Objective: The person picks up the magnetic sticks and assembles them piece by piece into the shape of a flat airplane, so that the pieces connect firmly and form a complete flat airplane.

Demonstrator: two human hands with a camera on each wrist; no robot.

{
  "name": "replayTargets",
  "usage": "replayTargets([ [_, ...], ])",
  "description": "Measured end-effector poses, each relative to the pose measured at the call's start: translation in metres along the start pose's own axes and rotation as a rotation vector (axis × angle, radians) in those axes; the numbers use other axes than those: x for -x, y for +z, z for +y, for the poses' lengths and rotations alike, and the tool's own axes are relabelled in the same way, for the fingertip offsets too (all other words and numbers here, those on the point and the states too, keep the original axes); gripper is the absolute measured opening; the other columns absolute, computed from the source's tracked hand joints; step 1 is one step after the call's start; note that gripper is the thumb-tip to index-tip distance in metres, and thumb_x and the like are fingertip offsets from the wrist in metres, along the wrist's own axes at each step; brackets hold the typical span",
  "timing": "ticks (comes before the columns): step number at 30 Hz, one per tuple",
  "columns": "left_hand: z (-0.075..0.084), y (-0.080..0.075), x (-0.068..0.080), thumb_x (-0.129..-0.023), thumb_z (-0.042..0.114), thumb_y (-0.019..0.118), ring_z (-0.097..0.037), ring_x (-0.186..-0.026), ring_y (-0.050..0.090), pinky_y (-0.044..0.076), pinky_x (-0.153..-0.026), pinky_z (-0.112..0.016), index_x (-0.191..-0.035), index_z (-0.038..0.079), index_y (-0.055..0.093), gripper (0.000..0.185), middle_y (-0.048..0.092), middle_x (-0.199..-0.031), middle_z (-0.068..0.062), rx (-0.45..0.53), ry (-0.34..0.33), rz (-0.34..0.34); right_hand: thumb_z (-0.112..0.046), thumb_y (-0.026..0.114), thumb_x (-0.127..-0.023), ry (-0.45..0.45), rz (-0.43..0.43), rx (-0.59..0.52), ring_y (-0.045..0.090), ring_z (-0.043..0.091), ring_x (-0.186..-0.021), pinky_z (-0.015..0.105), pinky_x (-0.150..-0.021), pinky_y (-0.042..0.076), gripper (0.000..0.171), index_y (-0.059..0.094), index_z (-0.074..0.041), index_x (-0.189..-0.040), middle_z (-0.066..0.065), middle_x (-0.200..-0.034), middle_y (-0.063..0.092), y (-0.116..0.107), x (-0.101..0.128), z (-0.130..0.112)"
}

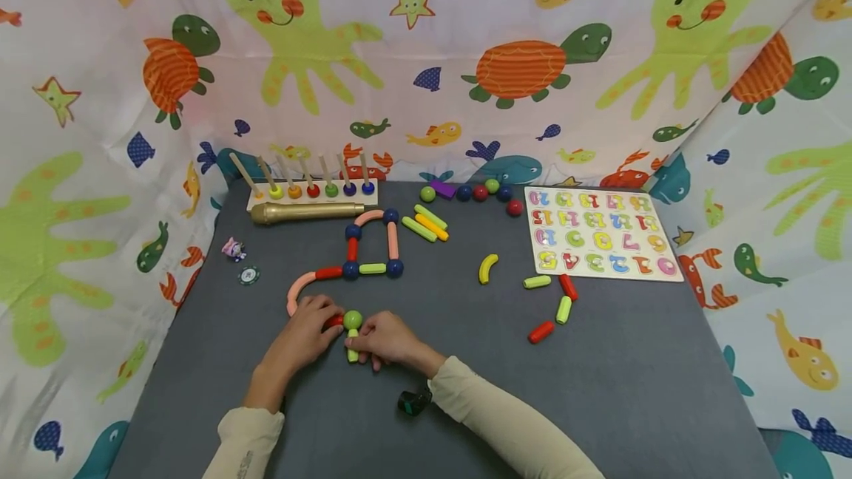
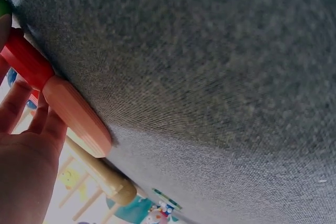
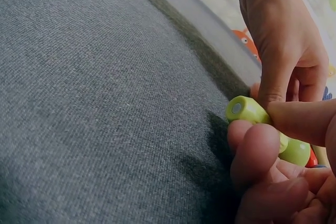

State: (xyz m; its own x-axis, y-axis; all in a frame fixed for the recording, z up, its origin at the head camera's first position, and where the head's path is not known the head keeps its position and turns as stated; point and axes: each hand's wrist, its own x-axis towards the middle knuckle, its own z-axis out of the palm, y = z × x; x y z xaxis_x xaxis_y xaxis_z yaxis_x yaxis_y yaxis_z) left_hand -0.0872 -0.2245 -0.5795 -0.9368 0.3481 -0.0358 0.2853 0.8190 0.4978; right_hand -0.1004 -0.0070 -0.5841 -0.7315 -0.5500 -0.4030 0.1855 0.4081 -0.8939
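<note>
A person's right hand (image 1: 393, 340) pinches a green rod (image 1: 353, 347) at its nine o'clock, while the left hand (image 1: 310, 329) grips a red rod (image 1: 334, 322) at its three o'clock, one green ball (image 1: 353, 320) sitting at the green rod's twelve. Lettering on the left sleeve (image 1: 248, 443) is too small to read; a chip (image 1: 249, 275), at the left hand's ten o'clock, bears what looks like an R. Coloured numerals fill a board (image 1: 583, 241) at the right hand's two o'clock. Four navy balls (image 1: 395, 268) join the figure at twelve o'clock; six loose balls (image 1: 481, 193) lie toward one, four loose rods (image 1: 541, 332), two red and two green, toward three. Seven pegs stand on a rack (image 1: 256, 200) toward eleven.
</note>
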Motion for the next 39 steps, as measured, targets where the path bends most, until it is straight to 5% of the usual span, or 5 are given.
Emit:
replayTargets([
  [5, -0.001, 0.002, 0.010, -0.098, 0.009, 0.080, -0.040, -0.115, 0.057, 0.047, -0.101, -0.059, -0.121, 0.003, 0.076, 0.024, 0.066, -0.119, -0.014, 0.039, -0.023, 0.039, -0.031, 0.075, -0.103, -0.004, -0.020, -0.002, 0.056, 0.012, -0.043, 0.025, -0.041, 0.038, 0.033, 0.076, -0.010, -0.077, 0.008, -0.067, 0.071, 0.004, 0.000, 0.003],
  [10, 0.006, -0.001, 0.024, -0.098, 0.006, 0.078, -0.037, -0.114, 0.060, 0.050, -0.098, -0.058, -0.124, 0.002, 0.076, 0.026, 0.067, -0.120, -0.015, 0.109, -0.074, 0.217, -0.031, 0.074, -0.104, -0.006, -0.027, -0.004, 0.054, 0.012, -0.042, 0.025, -0.040, 0.038, 0.034, 0.077, -0.011, -0.077, 0.006, -0.065, 0.071, 0.005, 0.000, 0.005],
  [14, 0.014, -0.009, 0.033, -0.098, 0.005, 0.077, -0.027, -0.095, 0.064, 0.055, -0.084, -0.051, -0.122, 0.001, 0.076, 0.024, 0.069, -0.110, -0.010, 0.172, -0.140, 0.308, -0.030, 0.074, -0.104, -0.020, -0.042, -0.033, 0.055, 0.011, -0.042, 0.025, -0.041, 0.040, 0.034, 0.078, -0.009, -0.078, 0.007, -0.066, 0.071, 0.000, 0.000, 0.004],
  [26, 0.021, 0.002, 0.032, -0.103, 0.015, 0.074, -0.013, -0.074, 0.056, 0.049, -0.069, -0.037, -0.113, 0.008, 0.075, 0.012, 0.063, -0.087, 0.004, 0.187, -0.269, 0.120, -0.021, 0.069, -0.107, -0.058, -0.119, -0.164, 0.064, 0.013, -0.055, 0.025, -0.051, 0.051, 0.029, 0.078, 0.006, -0.101, 0.018, -0.082, 0.074, -0.041, 0.006, 0.015],
  [39, 0.032, 0.014, 0.027, -0.098, 0.040, 0.079, -0.015, -0.061, 0.051, 0.040, -0.060, -0.036, -0.087, 0.019, 0.074, 0.024, 0.056, -0.068, 0.006, 0.220, -0.382, -0.021, -0.017, 0.064, -0.108, -0.109, 0.276, -0.033, 0.071, 0.035, -0.087, 0.046, -0.078, 0.060, 0.031, 0.070, 0.012, -0.118, 0.021, -0.099, 0.074, -0.178, -0.002, -0.003],
])
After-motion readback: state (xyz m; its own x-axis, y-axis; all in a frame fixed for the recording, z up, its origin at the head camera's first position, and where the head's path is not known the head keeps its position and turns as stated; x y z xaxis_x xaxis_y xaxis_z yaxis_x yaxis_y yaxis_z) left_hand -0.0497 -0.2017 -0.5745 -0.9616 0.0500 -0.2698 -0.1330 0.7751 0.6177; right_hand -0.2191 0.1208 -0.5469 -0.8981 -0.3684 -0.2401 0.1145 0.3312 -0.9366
